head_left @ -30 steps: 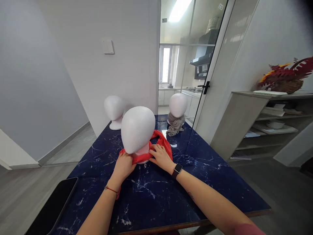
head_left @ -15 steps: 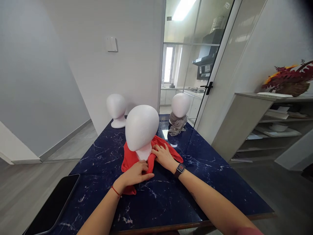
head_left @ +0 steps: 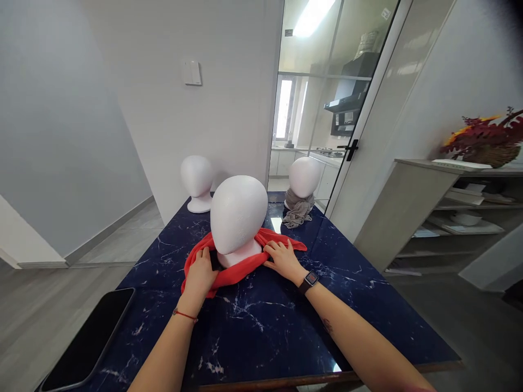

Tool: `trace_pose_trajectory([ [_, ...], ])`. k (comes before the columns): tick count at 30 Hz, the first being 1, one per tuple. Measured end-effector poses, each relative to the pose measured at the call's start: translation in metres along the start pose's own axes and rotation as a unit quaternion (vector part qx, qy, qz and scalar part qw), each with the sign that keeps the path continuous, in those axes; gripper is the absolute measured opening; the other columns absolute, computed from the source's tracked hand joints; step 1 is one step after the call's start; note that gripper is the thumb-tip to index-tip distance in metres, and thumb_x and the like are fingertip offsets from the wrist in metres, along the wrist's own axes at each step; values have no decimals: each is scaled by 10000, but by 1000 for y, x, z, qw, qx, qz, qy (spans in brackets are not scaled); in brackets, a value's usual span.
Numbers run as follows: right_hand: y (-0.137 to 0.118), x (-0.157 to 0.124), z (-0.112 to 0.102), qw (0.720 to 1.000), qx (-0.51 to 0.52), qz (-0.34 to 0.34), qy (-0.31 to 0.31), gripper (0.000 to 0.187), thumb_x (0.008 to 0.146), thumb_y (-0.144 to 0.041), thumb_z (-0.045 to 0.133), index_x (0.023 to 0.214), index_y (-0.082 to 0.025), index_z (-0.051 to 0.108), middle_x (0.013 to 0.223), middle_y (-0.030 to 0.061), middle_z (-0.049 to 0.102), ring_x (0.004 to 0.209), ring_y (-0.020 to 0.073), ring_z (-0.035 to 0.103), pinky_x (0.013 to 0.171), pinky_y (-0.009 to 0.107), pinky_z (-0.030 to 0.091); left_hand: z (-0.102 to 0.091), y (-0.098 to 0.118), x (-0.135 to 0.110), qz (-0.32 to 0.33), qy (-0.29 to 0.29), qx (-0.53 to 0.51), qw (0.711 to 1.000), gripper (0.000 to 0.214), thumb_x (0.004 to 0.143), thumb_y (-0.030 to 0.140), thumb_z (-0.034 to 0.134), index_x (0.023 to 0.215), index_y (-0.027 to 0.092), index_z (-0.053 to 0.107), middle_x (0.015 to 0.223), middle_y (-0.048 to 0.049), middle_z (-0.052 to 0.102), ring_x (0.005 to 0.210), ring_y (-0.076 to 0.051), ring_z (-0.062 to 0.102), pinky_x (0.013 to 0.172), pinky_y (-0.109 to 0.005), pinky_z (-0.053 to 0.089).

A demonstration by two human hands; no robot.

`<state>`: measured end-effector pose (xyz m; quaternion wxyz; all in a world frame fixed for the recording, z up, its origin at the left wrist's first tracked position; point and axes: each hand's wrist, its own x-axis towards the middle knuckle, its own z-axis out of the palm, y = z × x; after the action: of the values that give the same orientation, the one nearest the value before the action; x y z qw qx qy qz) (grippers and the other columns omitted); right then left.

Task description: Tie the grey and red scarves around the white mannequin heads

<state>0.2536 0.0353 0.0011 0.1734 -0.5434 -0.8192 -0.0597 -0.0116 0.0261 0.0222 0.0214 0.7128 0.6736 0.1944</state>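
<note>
Scarf wrapping, about midway by the look of it: the red scarf (head_left: pixel 241 273) lies looped round the neck of the foam head (head_left: pixel 239 215) in the middle of the tabletop (head_left: pixel 265 326). Our left hand (head_left: pixel 200 275) sits palm-down on the fold at the head's 8 o'clock, fingers curled in, and we can't tell if it's pinching cloth. Our right hand (head_left: pixel 284 258) is flat and open, pressing the scarf at 4 o'clock, gripping nothing. We reckon the next bit calls for snugging the loop evenly without tipping that light head.
</note>
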Motion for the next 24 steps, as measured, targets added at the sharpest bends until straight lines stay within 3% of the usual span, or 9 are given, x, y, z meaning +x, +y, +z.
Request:
trace_pose_trajectory([
  [2, 2, -2, 0, 1000, 10, 5, 3, 334, 806, -396, 612, 1104, -257, 548, 1159, 64, 570, 1051, 262, 528, 1002, 640, 211, -5, 5, -5, -2, 19, 19, 1000, 694, 684, 300, 616, 1317, 130, 389, 1330, -213, 416, 1113, -332, 510, 850, -413, 432],
  [5, 6, -6, 0, 998, 64, 11, -8, 336, 815, -380, 590, 1123, -258, 539, 1197, 66, 559, 1115, 254, 511, 1012, 634, 211, -8, 10, -9, 1, 19, 57, 998, 702, 669, 447, 633, 1291, 187, 434, 1416, -204, 310, 1253, -391, 343, 945, -518, 330],
  [8, 10, -8, -1, 983, 180, -1, -23, 407, 785, -379, 604, 1165, -253, 529, 1248, 72, 545, 1190, 244, 479, 1029, 582, 258, -4, 9, -9, 2, -53, 31, 998, 652, 679, 538, 593, 1213, 173, 512, 1382, -204, 365, 1227, -396, 368, 926, -517, 345],
  [11, 5, -3, -3, 947, 313, 24, 66, 465, 784, -395, 601, 1209, -223, 520, 1269, 98, 540, 1205, 237, 477, 1034, 488, 333, 1, 6, -6, 21, -77, -16, 997, 569, 714, 568, 550, 1072, 128, 601, 1235, -201, 492, 1108, -351, 488, 887, -439, 405],
  [14, -15, 13, 1, 897, 396, 90, 173, 582, 765, -427, 624, 1277, -204, 458, 1318, 117, 500, 1230, 247, 457, 1050, 469, 329, 7, 4, -3, 30, -64, -55, 996, 380, 787, 445, 512, 916, 116, 652, 1087, -184, 560, 988, -292, 567, 868, -392, 436],
  [17, -40, 36, 15, 864, 460, 105, 173, 795, 653, -427, 724, 1325, -195, 367, 1340, 129, 471, 1228, 254, 460, 1038, 459, 357, 11, 0, 0, 39, -59, -88, 994, 204, 771, 175, 468, 824, 125, 659, 1001, -165, 581, 925, -241, 598, 853, -350, 456],
  [19, -54, 51, 27, 852, 481, 102, 178, 878, 573, -399, 775, 1313, -188, 353, 1322, 140, 480, 1187, 253, 492, 1014, 439, 392, 12, -1, 1, 41, -62, -104, 992, 230, 717, 79, 442, 803, 126, 650, 956, -156, 586, 902, -226, 604, 844, -337, 464],
  [24, -66, 72, 46, 846, 463, 131, 230, 908, 475, -333, 810, 1263, -168, 391, 1282, 150, 514, 1128, 264, 516, 1007, 442, 391, 9, 0, -1, 9, -71, -103, 992, 288, 670, 59, 465, 919, 115, 600, 1003, -170, 564, 822, -226, 616, 781, -349, 486],
])
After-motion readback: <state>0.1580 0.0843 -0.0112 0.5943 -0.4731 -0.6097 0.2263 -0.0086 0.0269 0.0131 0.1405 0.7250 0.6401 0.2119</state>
